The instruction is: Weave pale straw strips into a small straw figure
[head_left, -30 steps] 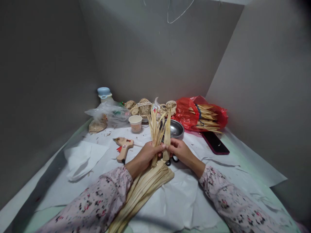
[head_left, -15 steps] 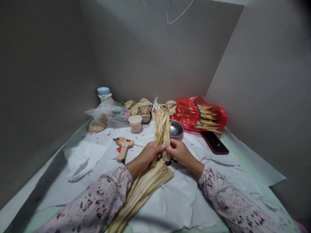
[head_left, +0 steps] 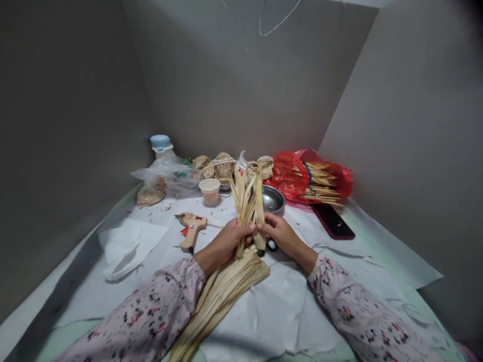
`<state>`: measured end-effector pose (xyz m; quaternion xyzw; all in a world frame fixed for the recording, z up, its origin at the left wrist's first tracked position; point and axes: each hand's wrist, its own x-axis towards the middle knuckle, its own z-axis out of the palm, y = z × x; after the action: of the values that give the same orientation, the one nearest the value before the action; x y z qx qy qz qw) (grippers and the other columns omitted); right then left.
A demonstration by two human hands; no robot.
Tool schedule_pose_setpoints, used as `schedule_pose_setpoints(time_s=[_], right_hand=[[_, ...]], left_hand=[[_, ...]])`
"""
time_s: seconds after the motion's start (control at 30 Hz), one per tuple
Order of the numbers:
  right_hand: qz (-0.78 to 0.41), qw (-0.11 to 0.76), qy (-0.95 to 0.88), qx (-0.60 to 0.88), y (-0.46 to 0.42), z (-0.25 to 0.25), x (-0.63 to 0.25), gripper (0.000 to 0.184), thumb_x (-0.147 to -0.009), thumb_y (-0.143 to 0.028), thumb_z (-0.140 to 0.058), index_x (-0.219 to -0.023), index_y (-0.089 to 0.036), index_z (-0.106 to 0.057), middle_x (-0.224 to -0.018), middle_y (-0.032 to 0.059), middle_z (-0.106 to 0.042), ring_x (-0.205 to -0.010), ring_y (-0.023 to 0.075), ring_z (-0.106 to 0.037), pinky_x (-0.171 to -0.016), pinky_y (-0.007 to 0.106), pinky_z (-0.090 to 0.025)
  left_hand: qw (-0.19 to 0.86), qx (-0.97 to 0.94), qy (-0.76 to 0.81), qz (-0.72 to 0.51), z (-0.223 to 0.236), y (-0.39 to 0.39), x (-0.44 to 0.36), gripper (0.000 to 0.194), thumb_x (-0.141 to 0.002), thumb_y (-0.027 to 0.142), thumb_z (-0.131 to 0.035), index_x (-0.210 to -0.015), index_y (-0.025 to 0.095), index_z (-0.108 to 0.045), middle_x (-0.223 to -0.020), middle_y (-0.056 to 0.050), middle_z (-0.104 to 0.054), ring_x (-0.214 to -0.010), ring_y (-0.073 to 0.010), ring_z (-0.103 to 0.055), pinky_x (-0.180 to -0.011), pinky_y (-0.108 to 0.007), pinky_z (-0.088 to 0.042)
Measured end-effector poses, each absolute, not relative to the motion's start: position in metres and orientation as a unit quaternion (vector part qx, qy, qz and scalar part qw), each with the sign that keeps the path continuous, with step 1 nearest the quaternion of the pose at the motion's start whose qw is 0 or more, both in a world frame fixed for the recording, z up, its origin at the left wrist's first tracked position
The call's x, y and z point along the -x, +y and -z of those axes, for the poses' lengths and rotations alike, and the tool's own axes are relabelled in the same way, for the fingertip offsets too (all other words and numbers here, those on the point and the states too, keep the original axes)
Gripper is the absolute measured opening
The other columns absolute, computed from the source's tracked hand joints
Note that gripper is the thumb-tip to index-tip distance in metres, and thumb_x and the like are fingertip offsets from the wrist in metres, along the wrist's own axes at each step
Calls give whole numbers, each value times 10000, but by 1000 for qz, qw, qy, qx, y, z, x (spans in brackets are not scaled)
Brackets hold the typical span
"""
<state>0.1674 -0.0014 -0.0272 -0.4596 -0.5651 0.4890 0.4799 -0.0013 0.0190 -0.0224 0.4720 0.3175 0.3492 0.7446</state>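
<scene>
My left hand [head_left: 234,236] is closed round a bunch of pale dried leaf strips [head_left: 244,198] that fans out upward. Between the thumb and fingers of my right hand [head_left: 277,232] is one wider dried leaf strip [head_left: 259,201], held upright beside the bunch. The two hands nearly meet, thumbs close together. Below them a long bundle of dried leaves [head_left: 226,291] lies slantwise on white paper, its end just under my left hand. Black handles, perhaps of scissors [head_left: 271,245], show partly behind the strip and my right hand.
A glue gun [head_left: 193,230] lies left of my hands, near a paper cup [head_left: 210,192]. Behind are a metal bowl [head_left: 273,199], woven pieces [head_left: 224,167] and a red plastic bag [head_left: 289,176] with dried strips. A phone [head_left: 334,222] lies at right. Grey walls enclose the table.
The bunch in my left hand has tilted left and its strips have spread apart, widening the gap to the single strip. My right hand has shifted very slightly.
</scene>
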Motion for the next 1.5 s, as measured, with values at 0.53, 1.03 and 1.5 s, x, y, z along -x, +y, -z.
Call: schedule_pose_setpoints(time_s=[0.53,1.03,1.5], right_hand=[[-452,592,-437,504,16,37,-198,191,-704,-335,-706,-760,-169,-628,-564,-34,-583,-442,97,-474,-418,214,-342],[-409,777,-147,455,34,33,-251,62,-751,-136,-586,-760,-185,-550,-545,-57,-542,-413,61,-473,-367,160,-362],[-399,825,-57,397,31,27,-271,180,-877,-157,-449,-701,-195,-442,-511,-82,-457,-381,40,-421,-375,129,-334]], left_hand=[[803,-374,267,-378,15,19,6,235,-650,151,-770,-807,120,-598,-629,25,-539,-480,-50,-476,-469,-163,-381],[835,-302,249,-386,12,21,9,240,-660,96,-750,-856,123,-614,-674,10,-567,-494,-48,-528,-466,-137,-439],[822,-231,241,-462,3,25,13,143,-757,33,-613,-873,116,-596,-715,-14,-567,-497,-51,-505,-483,-146,-473]])
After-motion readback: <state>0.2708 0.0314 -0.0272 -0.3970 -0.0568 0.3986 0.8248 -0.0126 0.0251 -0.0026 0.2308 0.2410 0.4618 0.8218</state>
